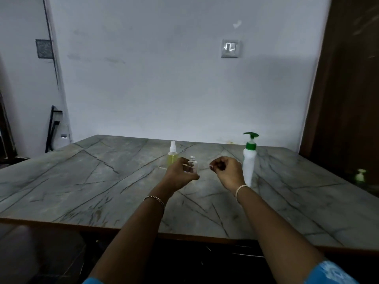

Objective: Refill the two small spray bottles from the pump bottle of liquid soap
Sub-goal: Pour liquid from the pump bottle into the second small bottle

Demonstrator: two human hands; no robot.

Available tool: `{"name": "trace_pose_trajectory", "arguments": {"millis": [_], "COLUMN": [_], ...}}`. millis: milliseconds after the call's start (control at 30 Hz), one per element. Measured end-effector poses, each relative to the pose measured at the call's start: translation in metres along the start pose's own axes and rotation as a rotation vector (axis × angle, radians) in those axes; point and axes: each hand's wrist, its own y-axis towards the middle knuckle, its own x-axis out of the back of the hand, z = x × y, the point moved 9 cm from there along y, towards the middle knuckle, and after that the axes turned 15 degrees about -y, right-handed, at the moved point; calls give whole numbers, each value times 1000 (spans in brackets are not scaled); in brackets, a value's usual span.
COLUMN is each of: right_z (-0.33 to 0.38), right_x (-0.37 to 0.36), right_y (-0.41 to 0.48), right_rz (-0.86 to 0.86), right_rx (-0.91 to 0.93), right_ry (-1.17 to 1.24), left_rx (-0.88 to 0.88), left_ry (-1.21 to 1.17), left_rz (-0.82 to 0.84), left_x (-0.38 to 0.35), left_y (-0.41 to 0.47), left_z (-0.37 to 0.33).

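My left hand [180,174] grips a small clear spray bottle [192,163] with its top off and its threaded neck bare, held just above the table. My right hand [225,171] is closed a little to the right of it, pinching a small whitish piece that looks like the bottle's spray cap [211,166]. A second small spray bottle [172,154], holding yellowish liquid and wearing a white sprayer, stands behind my left hand. The white pump bottle [249,160] with a green pump head stands upright just right of my right hand.
The grey marble-patterned table [102,181] runs back to a white wall with a switch plate [230,48]. A brown door or panel [348,99] borders the right side. A thin light-coloured stick [162,167] lies on the table near the yellowish bottle.
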Motion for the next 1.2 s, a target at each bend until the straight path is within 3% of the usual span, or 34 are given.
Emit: {"name": "trace_pose_trajectory", "arguments": {"millis": [300,500,767,1000,1200], "right_z": [-27,-36,-61,-63,-57], "right_x": [63,100,83,82,63], "right_y": [-17,-17,31,57,61], "right_rz": [-172,-444,-239,-307,-276], "right_rx": [-132,-96,-15,39,75], "right_ry": [-38,-162,-75,-19,236], "left_rx": [2,18,31,12,0], "left_ry": [-47,-76,-26,42,43], "left_rz": [32,69,108,160,199], "left_x": [-43,-64,-75,-77,-82], "left_y": [-11,-4,38,56,68], "left_z": [-3,8,25,29,31]}}
